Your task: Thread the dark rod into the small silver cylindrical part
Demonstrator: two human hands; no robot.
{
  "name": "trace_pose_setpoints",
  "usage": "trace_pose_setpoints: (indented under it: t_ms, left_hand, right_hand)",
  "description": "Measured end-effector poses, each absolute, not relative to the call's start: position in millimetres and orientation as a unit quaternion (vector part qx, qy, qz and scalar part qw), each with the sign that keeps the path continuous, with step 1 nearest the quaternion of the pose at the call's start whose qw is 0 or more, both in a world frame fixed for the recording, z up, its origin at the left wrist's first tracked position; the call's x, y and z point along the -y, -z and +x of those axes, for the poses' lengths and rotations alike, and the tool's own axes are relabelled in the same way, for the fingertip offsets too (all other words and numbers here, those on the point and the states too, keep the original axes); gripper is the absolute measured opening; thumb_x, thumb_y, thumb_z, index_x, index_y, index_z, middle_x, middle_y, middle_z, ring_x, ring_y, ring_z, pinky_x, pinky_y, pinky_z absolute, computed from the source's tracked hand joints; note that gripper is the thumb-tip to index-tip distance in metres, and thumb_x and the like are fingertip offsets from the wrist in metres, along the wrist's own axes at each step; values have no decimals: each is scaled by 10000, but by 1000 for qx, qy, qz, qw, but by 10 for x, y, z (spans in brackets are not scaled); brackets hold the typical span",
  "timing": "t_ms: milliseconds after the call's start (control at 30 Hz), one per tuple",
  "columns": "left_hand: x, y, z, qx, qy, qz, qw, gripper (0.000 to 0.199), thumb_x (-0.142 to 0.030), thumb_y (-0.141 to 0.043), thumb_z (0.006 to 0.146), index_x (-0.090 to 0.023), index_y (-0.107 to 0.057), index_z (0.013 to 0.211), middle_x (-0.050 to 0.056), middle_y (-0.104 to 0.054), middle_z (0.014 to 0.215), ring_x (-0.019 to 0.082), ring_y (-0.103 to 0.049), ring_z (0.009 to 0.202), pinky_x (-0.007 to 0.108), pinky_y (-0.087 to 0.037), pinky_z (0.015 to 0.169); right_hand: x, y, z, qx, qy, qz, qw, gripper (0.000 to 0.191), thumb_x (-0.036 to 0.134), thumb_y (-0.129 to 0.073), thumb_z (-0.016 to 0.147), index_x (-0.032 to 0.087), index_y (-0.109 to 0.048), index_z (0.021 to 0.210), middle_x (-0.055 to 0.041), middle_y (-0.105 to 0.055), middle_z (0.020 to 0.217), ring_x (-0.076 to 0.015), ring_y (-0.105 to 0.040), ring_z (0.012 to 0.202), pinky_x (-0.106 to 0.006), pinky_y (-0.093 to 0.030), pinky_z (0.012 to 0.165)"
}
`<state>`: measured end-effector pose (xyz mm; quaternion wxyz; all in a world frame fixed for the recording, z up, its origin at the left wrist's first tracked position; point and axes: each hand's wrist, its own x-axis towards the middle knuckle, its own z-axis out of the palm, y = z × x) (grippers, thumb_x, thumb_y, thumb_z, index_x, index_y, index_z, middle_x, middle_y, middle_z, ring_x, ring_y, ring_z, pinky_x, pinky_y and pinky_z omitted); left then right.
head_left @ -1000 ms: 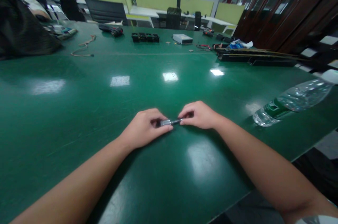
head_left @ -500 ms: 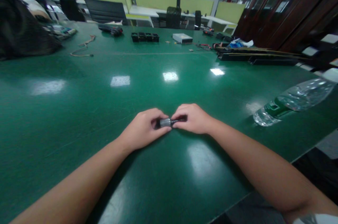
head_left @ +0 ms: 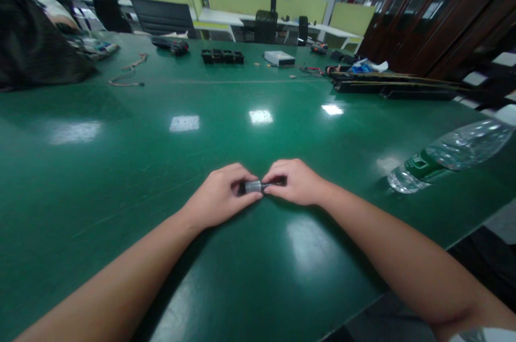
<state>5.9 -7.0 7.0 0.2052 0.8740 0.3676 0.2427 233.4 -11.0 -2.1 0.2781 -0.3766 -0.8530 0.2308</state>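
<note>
Low over the green table [head_left: 226, 277], my left hand [head_left: 217, 194] is closed around a small silver cylinder [head_left: 253, 186] with a dark end, perhaps a little motor. Its far end is hidden in my palm. From the cylinder's right side a thin dark rod [head_left: 271, 184] runs into my right hand [head_left: 300, 183], whose thumb and fingertips pinch it. My two hands face each other, fingertips almost touching. Part of the rod is covered by the right fingers, and I cannot tell exactly what kind of part it is.
A clear plastic bottle [head_left: 447, 156] with a green label lies to the right. Along the back are a black segmented block [head_left: 222, 56], a white box [head_left: 279, 58], a cable [head_left: 127, 76] and long black strips [head_left: 363, 84]. A dark bag [head_left: 40, 51] stands far left.
</note>
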Motion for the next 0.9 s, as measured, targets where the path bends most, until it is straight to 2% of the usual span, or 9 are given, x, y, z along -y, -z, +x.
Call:
trace_pose_setpoints:
  t_ms: [600,900]
  left_hand:
    - [79,-86,56,-374,-230,872,216,252,-396,-704,831,-182,-719,963,19,-637,834,144,-559,690,269,-430,662]
    - [76,-70,52,-374,-230,872,216,271,-414,-695,837,-185,-714,979,23,-644,850,148,-567,694,269,-439,664]
  right_hand:
    - [110,-33,2393,855,-237,-388,250,99,174,-726,772,152,-745,866,-29,-692,814,-116,-597,713,-224,-433,664]
    - [102,-34,2454,847,-253,-397,247,108,181,-733,764,163,-742,869,-24,-694,825,-119,-602,727,-228,-447,680]
